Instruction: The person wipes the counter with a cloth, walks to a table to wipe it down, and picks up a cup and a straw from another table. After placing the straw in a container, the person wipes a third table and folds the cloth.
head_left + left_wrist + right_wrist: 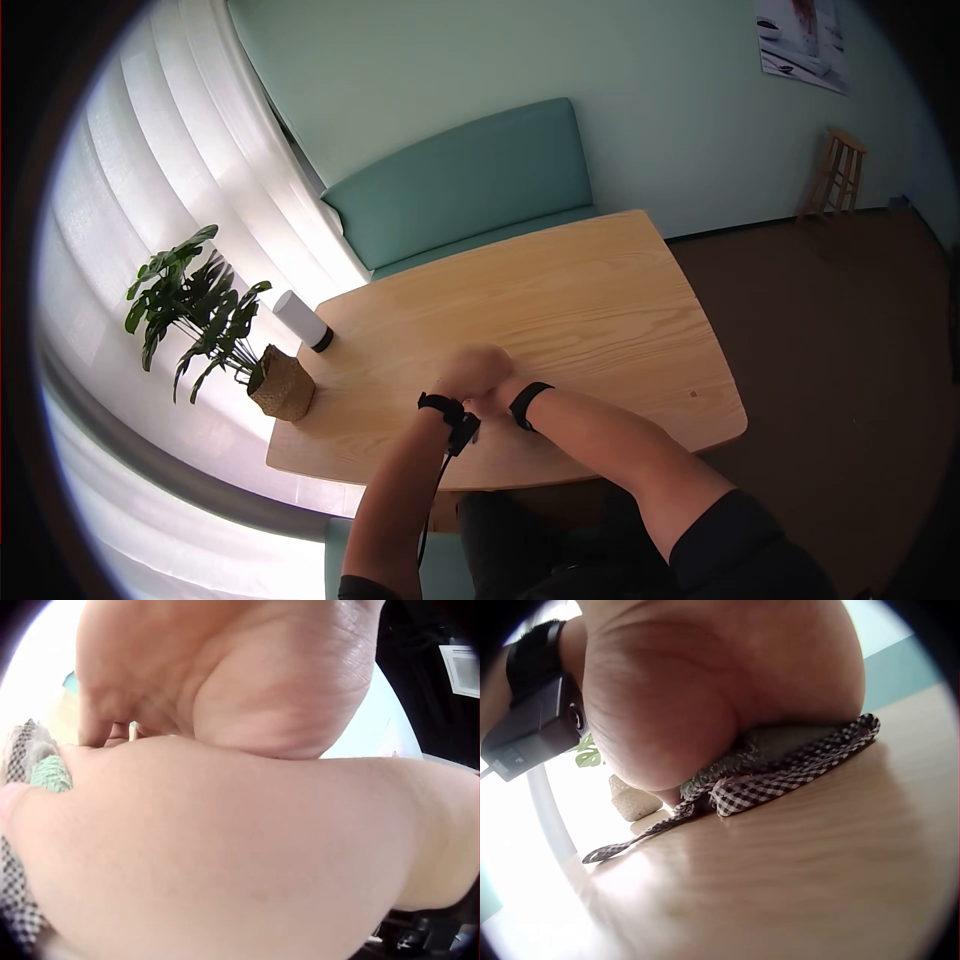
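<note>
Both hands meet over the near part of the wooden table (560, 300), blurred in the head view. My left hand (468, 370) overlaps my right hand (497, 392) there. In the left wrist view the left palm (240, 682) is close above the other arm, its fingers partly hidden. A green textured cloth item with black-and-white checked trim (780, 778) lies on the tabletop under the heel of the right hand in the right wrist view. A thin checked strap trails from it. I cannot tell whether the hidden right fingers grip the cloth.
A potted plant (205, 310) in a woven pot (284, 385) stands at the table's left edge, beside a white and black cylinder (302, 320). A green bench (470, 185) is behind the table. A wooden stool (836, 175) stands far right.
</note>
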{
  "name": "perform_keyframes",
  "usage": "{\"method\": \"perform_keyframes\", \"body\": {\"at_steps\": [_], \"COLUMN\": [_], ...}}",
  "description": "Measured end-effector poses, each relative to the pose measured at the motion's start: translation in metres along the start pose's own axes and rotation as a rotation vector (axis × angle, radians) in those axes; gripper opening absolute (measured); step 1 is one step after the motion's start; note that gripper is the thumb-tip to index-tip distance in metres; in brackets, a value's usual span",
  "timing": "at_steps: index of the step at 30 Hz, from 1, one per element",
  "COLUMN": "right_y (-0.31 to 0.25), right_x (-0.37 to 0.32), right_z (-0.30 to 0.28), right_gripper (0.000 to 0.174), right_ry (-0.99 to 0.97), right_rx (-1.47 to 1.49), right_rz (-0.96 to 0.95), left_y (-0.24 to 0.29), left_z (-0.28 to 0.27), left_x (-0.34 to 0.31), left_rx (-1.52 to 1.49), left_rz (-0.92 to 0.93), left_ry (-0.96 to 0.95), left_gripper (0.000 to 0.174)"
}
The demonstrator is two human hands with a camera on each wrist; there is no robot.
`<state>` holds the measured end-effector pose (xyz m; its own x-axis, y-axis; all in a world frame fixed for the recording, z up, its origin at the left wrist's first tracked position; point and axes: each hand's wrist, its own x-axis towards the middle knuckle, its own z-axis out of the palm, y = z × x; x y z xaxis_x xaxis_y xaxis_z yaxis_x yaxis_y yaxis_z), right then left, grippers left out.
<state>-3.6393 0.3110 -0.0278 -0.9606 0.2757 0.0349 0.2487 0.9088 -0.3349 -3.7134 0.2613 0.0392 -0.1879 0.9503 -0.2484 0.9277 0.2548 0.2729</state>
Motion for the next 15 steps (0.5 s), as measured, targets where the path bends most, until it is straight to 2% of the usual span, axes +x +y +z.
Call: {"method": "perform_keyframes", "body": {"at_steps": [3,7,11,15], "right_y": [0.035,0.068,0.075,0.062], "right_x": [-0.025,-0.065,-0.09,-0.082], "right_z": [-0.017,-0.038,-0.053,-0.058], "right_gripper": [0.043,0.041,0.039,0.037], "right_ry": [0.011,-0.024,-0.086,-0.125], "right_rx": [-0.042,-0.099,-0.152,-0.168], "right_rz": [0.091,0.156,0.155,0.119], "left_y": [0.029,0.085,0.104,0.093], "left_z": [0.01,0.014,0.028,0.027], "left_x": [0.032,0.047,0.06,0.053], "left_rx": [0.036,0.048,0.013,-0.04], "left_rz": [0.084,0.101,0.188,0.258], "left_ry": [0.035,0.031,0.035,0.067], "left_gripper": [0.052,0.052,0.05,0.041]}}
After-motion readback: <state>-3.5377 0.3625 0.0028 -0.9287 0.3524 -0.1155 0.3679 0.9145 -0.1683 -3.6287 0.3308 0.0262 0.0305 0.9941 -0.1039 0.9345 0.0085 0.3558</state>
